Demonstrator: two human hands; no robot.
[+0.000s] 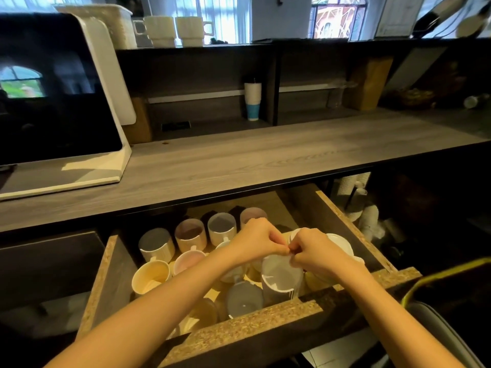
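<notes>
Interior behind a service counter. A grey wood-grain counter (265, 160) runs across the view. It is backed by a dark shelf unit (273, 83) divided into open compartments, one of which holds a white tumbler with a blue band (252, 100). Two white mugs (175, 30) stand on the top ledge (305, 41). Beyond it are bright curtained windows (223, 17) and an arched stained-glass window (337, 19). A dark screen on a white stand (53, 83) sits at the left. Below the counter a chipboard drawer (239, 325) stands pulled out. The recess to the right, holding stacked paper cups (350, 184), lies in shadow.
</notes>
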